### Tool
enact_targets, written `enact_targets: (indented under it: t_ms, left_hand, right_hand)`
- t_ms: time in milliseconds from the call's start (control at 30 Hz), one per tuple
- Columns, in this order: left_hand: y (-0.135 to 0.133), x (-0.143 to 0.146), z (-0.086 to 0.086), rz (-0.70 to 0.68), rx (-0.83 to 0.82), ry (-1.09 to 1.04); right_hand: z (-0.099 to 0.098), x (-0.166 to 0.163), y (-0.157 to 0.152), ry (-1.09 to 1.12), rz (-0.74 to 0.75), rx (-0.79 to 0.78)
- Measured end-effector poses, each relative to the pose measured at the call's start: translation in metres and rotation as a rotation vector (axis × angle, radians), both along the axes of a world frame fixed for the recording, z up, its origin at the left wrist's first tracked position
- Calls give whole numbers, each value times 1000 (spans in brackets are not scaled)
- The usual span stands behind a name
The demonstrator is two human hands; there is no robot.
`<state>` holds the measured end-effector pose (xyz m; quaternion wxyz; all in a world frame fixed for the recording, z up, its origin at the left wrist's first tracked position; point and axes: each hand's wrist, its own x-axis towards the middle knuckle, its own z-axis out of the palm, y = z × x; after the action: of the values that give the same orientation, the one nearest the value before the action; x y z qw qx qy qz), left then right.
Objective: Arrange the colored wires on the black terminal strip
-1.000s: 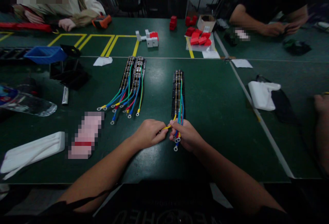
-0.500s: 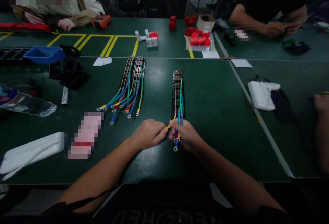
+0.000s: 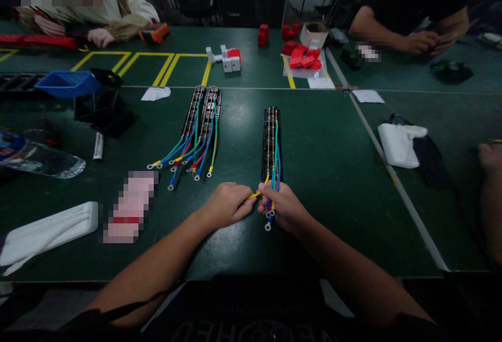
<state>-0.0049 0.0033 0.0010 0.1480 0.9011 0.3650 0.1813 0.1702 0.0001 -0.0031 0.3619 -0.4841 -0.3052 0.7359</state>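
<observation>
A black terminal strip (image 3: 270, 138) lies on the green table in front of me, with coloured wires running off its near end. My left hand (image 3: 229, 203) pinches a yellow wire (image 3: 255, 194) that bends out to the left; the wire's tip is hidden in the fingers. Around the blue, green and red wires (image 3: 277, 167) closes my right hand (image 3: 286, 206), thumb on top. Their ring lugs (image 3: 268, 226) hang out below that hand. Two similar wired strips (image 3: 204, 114) lie side by side to the left, ring lugs towards me.
On the left are a blue bin (image 3: 68, 83), a plastic bottle (image 3: 43, 159), a marker (image 3: 98, 147) and a white device (image 3: 50, 232). Red parts (image 3: 304, 59) lie on a bag ahead. A white object (image 3: 400, 145) lies right. Co-workers' hands (image 3: 423, 42) are across the table.
Hardly anything differs. Both my hands keep their hold on the wires; the hands of the person across on the right have shifted slightly.
</observation>
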Motion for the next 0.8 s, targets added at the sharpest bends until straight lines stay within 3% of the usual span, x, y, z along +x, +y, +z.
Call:
enact_targets:
  t_ms: [400, 800]
  left_hand:
    - [0, 0, 1, -24, -91, 15]
    - [0, 2, 0, 0, -36, 1]
  right_hand:
    - [-3, 1, 0, 27, 23, 8]
    - [0, 0, -1, 7, 12, 14]
